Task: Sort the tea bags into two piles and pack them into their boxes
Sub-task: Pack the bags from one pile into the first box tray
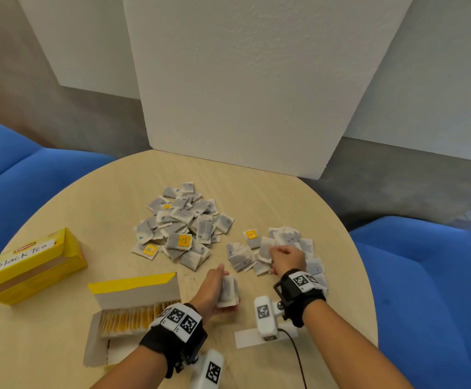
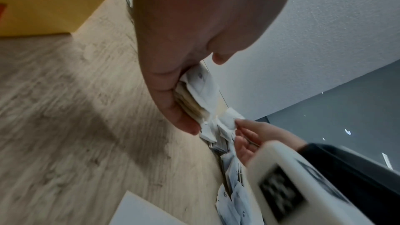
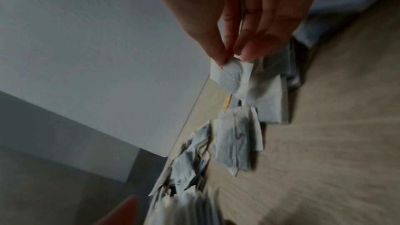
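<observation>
Tea-bag stack [image 1: 228, 291] in left hand [image 1: 211, 290]

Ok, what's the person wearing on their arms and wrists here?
Bare forearms, no sleeves. The left hand and right hand each have a black wrist strap topped with white black-patterned marker tags. A white camera block, also tagged, trails a black cable.

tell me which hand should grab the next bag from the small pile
Right. The right hand sits over the small pile, already pinching one tea bag. The left hand has its grip full with a stack of bags.
</observation>
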`<state>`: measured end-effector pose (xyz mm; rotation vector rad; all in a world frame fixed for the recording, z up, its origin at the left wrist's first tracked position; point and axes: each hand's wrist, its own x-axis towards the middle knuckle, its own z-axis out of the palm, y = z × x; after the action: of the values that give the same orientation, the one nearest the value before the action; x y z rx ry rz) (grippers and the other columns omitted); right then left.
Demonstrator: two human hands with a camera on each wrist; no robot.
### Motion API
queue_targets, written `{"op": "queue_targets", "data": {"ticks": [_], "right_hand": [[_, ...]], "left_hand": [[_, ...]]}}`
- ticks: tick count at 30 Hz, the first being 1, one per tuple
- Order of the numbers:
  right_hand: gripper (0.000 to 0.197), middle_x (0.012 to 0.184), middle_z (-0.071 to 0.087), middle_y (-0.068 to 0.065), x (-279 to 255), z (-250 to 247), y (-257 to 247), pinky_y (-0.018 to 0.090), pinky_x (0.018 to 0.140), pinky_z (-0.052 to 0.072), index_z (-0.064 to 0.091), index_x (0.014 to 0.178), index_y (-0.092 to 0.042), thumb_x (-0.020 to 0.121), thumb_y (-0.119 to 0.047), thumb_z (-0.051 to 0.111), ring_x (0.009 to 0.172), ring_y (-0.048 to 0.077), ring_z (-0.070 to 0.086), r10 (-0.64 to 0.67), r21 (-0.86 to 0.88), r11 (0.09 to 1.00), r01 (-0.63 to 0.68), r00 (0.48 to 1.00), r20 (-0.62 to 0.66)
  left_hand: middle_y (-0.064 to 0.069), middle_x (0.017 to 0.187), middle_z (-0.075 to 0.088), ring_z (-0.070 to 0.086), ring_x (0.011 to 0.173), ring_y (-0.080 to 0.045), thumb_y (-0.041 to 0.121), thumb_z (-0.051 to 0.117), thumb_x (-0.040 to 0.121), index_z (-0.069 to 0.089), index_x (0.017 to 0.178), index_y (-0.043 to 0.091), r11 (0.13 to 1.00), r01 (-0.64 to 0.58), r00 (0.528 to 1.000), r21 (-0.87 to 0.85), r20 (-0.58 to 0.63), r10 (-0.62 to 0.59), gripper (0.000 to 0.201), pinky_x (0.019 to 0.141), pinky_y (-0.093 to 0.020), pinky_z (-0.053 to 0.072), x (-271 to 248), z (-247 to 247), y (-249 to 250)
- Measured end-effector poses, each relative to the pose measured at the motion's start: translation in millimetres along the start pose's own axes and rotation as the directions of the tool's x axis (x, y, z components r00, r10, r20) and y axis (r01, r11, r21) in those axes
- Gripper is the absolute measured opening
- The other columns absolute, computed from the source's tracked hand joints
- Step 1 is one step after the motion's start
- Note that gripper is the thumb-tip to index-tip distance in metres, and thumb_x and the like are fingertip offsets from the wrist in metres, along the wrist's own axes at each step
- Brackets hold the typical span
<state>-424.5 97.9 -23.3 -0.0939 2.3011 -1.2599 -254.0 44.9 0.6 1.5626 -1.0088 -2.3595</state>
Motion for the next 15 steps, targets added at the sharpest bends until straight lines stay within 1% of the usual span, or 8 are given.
{"op": "queue_targets", "data": {"ticks": [2,4,6,7,8,11,13,15], "right_hand": [[0.007,0.061,0.062,0.006,-5.9,-13.3,0.1,0.021,0.041,0.046,0.070,0.086,-0.008,0.085,-0.015,0.069,0.041,0.015,0.054,-0.015,0.077,0.997,0.012,0.999,0.031],[0.006,0.060,0.058,0.007,-19.1,-26.0,0.5,0.020,0.038,0.042,0.067,0.085,-0.004,0.085,-0.010,0.069,0.042,0.015,0.048,0.018,0.174,0.984,-0.047,0.987,0.161],[0.007,0.066,0.059,0.007,-37.5,-34.5,3.2,0.019,0.037,0.040,0.066,0.083,-0.005,0.083,-0.009,0.071,0.045,0.014,0.046,0.037,0.192,0.977,-0.096,0.956,0.293],[0.008,0.067,0.060,0.006,-46.9,-36.3,5.6,0.020,0.038,0.040,0.067,0.082,-0.006,0.082,-0.011,0.073,0.046,0.014,0.046,0.028,0.162,0.983,-0.086,0.944,0.329],[0.009,0.067,0.061,0.006,-55.1,-36.2,8.5,0.020,0.039,0.040,0.067,0.082,-0.007,0.080,-0.012,0.074,0.046,0.013,0.047,0.011,0.122,0.991,-0.057,0.936,0.352],[0.011,0.061,0.061,0.003,-75.7,-28.8,19.1,0.022,0.040,0.042,0.065,0.078,-0.014,0.079,-0.015,0.076,0.043,0.012,0.047,-0.047,0.024,0.999,0.041,0.931,0.362],[0.015,0.059,0.062,0.002,-83.1,-22.3,26.2,0.022,0.041,0.043,0.063,0.076,-0.015,0.077,-0.017,0.078,0.042,0.012,0.046,-0.061,0.021,0.998,0.058,0.938,0.340],[0.015,0.064,0.064,0.003,-87.4,-19.1,30.5,0.023,0.042,0.043,0.063,0.076,-0.015,0.078,-0.018,0.078,0.042,0.012,0.047,-0.085,0.058,0.996,0.071,0.948,0.307]], "left_hand": [[-0.012,0.083,0.052,0.056,0.067,-0.027,0.038,0.034,0.101,0.046,0.109,0.011,1.000,-0.020,1.000,0.002,-0.010,0.020,0.031,0.066,-0.033,0.048,1.2,3.6,3.1],[-0.011,0.080,0.054,0.055,0.067,-0.027,0.038,0.032,0.102,0.050,0.099,0.010,0.999,-0.035,0.999,0.011,-0.004,0.035,0.033,0.066,-0.032,0.047,1.7,7.8,4.9],[-0.009,0.065,0.058,0.054,0.065,-0.025,0.038,0.031,0.102,0.050,0.083,0.012,0.998,-0.054,0.999,0.024,0.007,0.054,0.037,0.064,-0.030,0.045,1.9,12.4,4.2],[-0.006,0.058,0.060,0.054,0.064,-0.025,0.039,0.030,0.102,0.050,0.080,0.013,0.998,-0.062,0.998,0.031,0.010,0.062,0.040,0.063,-0.030,0.045,1.2,14.8,3.3],[-0.005,0.060,0.062,0.055,0.065,-0.023,0.041,0.030,0.102,0.051,0.082,0.013,0.997,-0.062,0.998,0.046,0.014,0.062,0.040,0.064,-0.031,0.046,1.0,16.8,1.8],[-0.007,0.085,0.060,0.059,0.074,-0.020,0.050,0.028,0.100,0.052,0.101,0.016,0.993,-0.068,0.997,0.096,0.038,0.065,0.042,0.064,-0.032,0.050,0.2,21.1,-4.1],[-0.008,0.089,0.059,0.058,0.074,-0.020,0.053,0.027,0.099,0.049,0.109,0.015,0.989,-0.077,0.996,0.123,0.050,0.071,0.045,0.063,-0.032,0.051,1.2,19.4,-8.1],[-0.009,0.091,0.058,0.058,0.074,-0.020,0.053,0.028,0.098,0.048,0.111,0.015,0.987,-0.078,0.996,0.139,0.050,0.072,0.045,0.062,-0.033,0.051,0.1,16.5,-10.4]]}}
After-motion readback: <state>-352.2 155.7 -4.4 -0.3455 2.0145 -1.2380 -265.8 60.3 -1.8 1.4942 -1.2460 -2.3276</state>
